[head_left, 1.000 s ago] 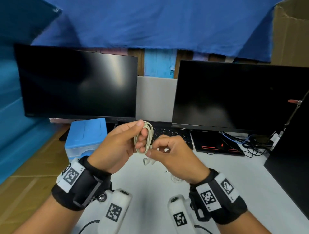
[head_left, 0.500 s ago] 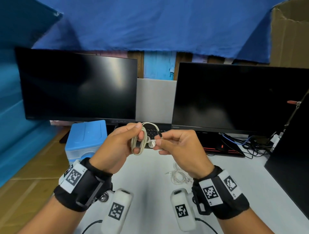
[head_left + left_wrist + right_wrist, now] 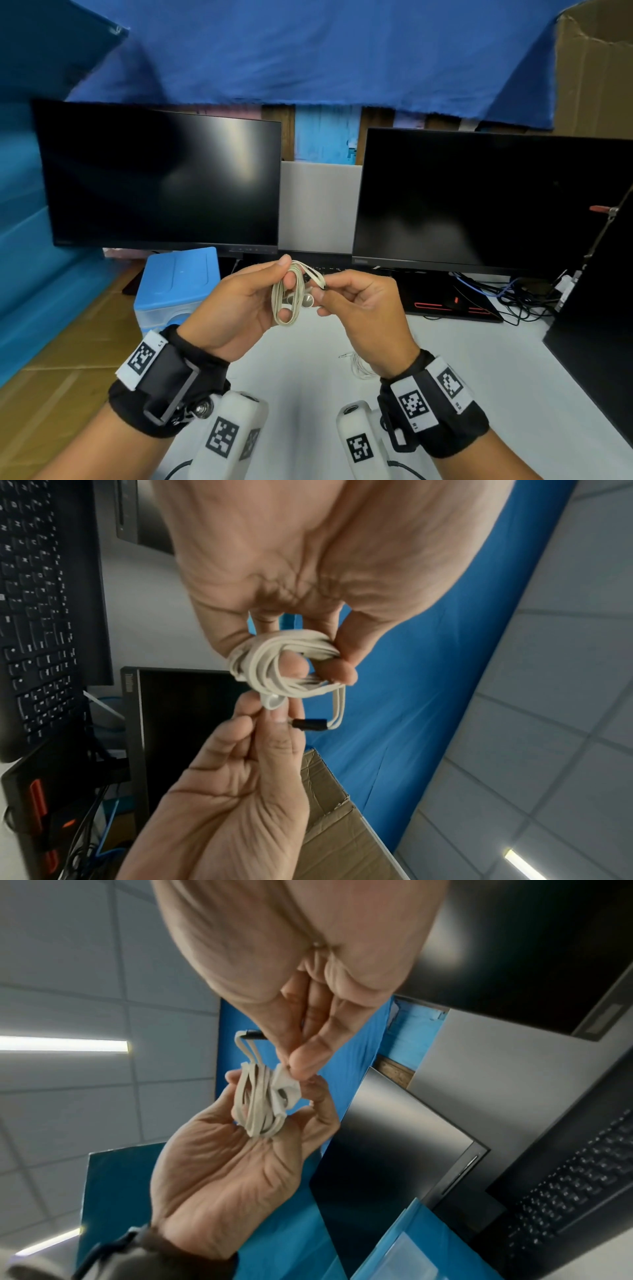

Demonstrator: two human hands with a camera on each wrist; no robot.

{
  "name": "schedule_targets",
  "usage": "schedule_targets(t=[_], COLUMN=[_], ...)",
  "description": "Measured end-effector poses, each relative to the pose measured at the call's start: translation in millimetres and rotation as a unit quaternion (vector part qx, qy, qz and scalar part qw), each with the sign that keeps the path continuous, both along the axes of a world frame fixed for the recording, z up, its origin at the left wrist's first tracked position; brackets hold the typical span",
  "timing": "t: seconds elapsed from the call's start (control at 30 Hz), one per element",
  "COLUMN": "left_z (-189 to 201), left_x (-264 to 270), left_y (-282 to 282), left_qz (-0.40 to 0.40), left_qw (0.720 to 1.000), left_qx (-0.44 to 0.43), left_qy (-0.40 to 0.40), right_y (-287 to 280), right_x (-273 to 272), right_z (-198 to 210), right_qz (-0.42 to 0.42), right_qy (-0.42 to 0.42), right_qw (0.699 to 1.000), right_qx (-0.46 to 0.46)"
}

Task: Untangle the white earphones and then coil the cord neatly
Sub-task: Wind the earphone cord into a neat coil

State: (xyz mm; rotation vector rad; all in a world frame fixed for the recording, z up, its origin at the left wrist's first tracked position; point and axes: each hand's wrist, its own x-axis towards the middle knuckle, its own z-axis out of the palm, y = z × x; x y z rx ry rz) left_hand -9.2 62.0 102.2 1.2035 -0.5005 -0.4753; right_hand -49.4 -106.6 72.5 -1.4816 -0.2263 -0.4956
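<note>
The white earphones' flat cord (image 3: 289, 301) is wound in an oval coil round the fingers of my left hand (image 3: 287, 284), with the thumb pressing on top of it. My right hand (image 3: 322, 294) pinches an earbud (image 3: 307, 300) against the coil's right side. A short loop ending in a black sleeve (image 3: 308, 724) sticks out above the right fingers. In the left wrist view the coil (image 3: 291, 666) sits between thumb and fingers, with the earbud (image 3: 272, 702) just below it. The right wrist view shows the coil (image 3: 257, 1104) lying in the left palm and the earbud (image 3: 286, 1088) under the right fingertips.
A second thin white cord bundle (image 3: 359, 366) lies on the white desk (image 3: 301, 370) under my right wrist. Two dark monitors (image 3: 161, 181) stand behind, with a keyboard (image 3: 37, 610) between them. A blue box (image 3: 178, 284) is left; a black pad (image 3: 445, 301) and loose cables (image 3: 513, 294) are right.
The earbuds hung below the coil a second ago. My right hand has lifted them up against the coil's right side and now pinches an earbud there. The left hand kept its hold.
</note>
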Motion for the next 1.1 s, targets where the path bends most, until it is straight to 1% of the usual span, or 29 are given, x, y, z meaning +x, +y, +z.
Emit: schedule_targets(t=[0.07, 0.1, 0.17, 0.23, 0.3, 0.4, 0.47, 0.57, 0.7, 0.77, 0.8, 0.83, 0.87, 0.9, 0.93, 1.0, 1.07, 1.1], left_z=[0, 0, -1, -1, -2, -2, -3, -3, -2, -1, -1, -4, -3, -5, -4, -8, -9, -11], left_x=[-2, -4, -6, -10, -12, -14, -14, -15, -16, -17, -18, -18, -19, -19, -19, -17, -16, -14], left_y=[-2, -2, -4, -7, -9, -11, -12, -14, -15, -16, -17, -18, -18, -18, -18, -18, -17, -17], left_qz=[-0.003, -0.008, -0.019, -0.033, -0.046, -0.060, -0.058, -0.062, -0.061, -0.050, -0.039, -0.021, -0.002, 0.008, 0.010, 0.007, -0.002, -0.010], left_qw=[1.000, 1.000, 0.999, 0.998, 0.997, 0.995, 0.994, 0.990, 0.984, 0.987, 0.990, 0.994, 0.996, 0.997, 0.998, 0.998, 0.999, 0.999], left_qx=[-0.001, -0.002, -0.007, -0.010, -0.007, -0.009, -0.018, -0.044, -0.071, -0.069, -0.063, -0.052, -0.042, -0.036, -0.031, -0.020, -0.014, -0.011], left_qy=[0.006, 0.012, 0.034, 0.050, 0.059, 0.079, 0.091, 0.117, 0.152, 0.134, 0.116, 0.095, 0.077, 0.063, 0.059, 0.058, 0.047, 0.029], right_y=[-1, -3, -7, -11, -15, -19, -19, -14, -5, 2, 6, 10, 11, 11, 10, 5, 2, 1], right_x=[0, 0, 0, 1, 1, -1, -2, -3, -6, -8, -10, -11, -13, -15, -17, -19, -19, -19], right_z=[0, 2, 5, 4, 2, 2, 3, 3, -1, -5, -7, -8, -9, -8, -7, -7, -5, -4], right_qz=[0.002, 0.017, 0.083, 0.150, 0.182, 0.205, 0.179, 0.078, -0.015, -0.063, -0.075, -0.067, -0.038, 0.011, 0.069, 0.164, 0.210, 0.226], right_qy=[0.001, 0.009, 0.043, 0.074, 0.088, 0.091, 0.060, -0.019, -0.105, -0.147, -0.148, -0.126, -0.090, -0.043, 0.006, 0.078, 0.111, 0.117], right_qw=[1.000, 0.999, 0.994, 0.980, 0.970, 0.965, 0.976, 0.996, 0.994, 0.985, 0.985, 0.989, 0.995, 0.997, 0.993, 0.974, 0.960, 0.953], right_qx=[0.022, 0.033, 0.064, 0.106, 0.133, 0.134, 0.107, 0.030, -0.036, -0.061, -0.055, -0.028, 0.013, 0.059, 0.098, 0.133, 0.148, 0.163])
